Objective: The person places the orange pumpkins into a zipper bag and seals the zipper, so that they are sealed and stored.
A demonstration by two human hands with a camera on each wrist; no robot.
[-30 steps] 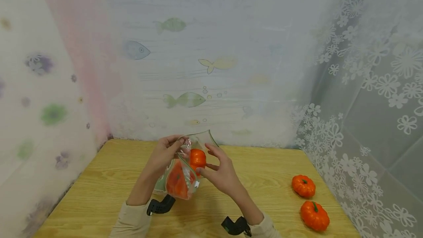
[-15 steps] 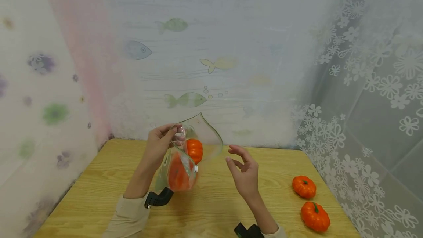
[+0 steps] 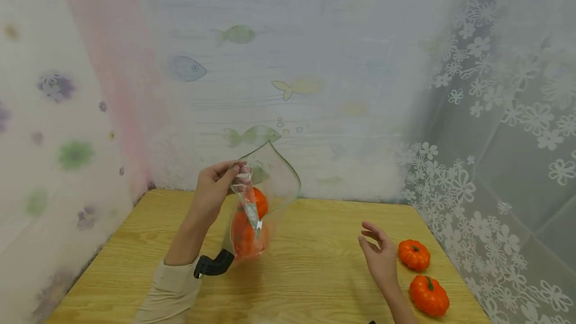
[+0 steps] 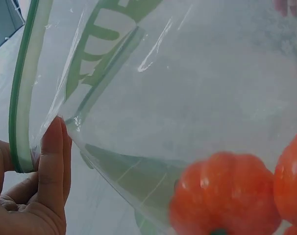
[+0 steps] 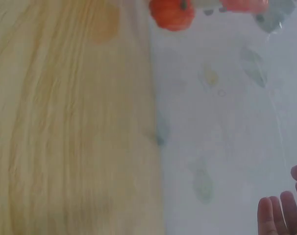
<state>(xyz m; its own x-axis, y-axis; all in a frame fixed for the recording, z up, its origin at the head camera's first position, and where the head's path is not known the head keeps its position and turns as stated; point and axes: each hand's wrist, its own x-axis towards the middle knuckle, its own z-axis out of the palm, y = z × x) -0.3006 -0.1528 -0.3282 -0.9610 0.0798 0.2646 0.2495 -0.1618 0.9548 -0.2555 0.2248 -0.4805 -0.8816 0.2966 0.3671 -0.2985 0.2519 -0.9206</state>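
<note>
A clear zip bag (image 3: 282, 176) with a green-edged mouth hangs above the table, its mouth gaping. My left hand (image 3: 209, 191) pinches the bag's left upper edge between thumb and fingers. Inside the bag are small orange pumpkins (image 4: 227, 193), pressed together at the bottom; their full number is hidden. My right hand (image 3: 381, 259) holds nothing, its fingers loosely bent, just left of two pumpkins on the table. The farther pumpkin (image 3: 414, 255) lies closest to that hand, apart from it. Nearer the front sits the other pumpkin (image 3: 429, 296), green stem up.
The wooden table (image 3: 315, 274) ends at a back curtain (image 3: 360, 154) printed with fish. A flower-patterned sheer curtain (image 3: 477, 244) runs along the right edge. Black camera mount (image 3: 215, 264) sits at my left wrist, below the bag.
My right hand has let go of the bag and moved right, toward the two table pumpkins. The left hand has lifted the bag slightly, and the pumpkin near its mouth has sunk lower.
</note>
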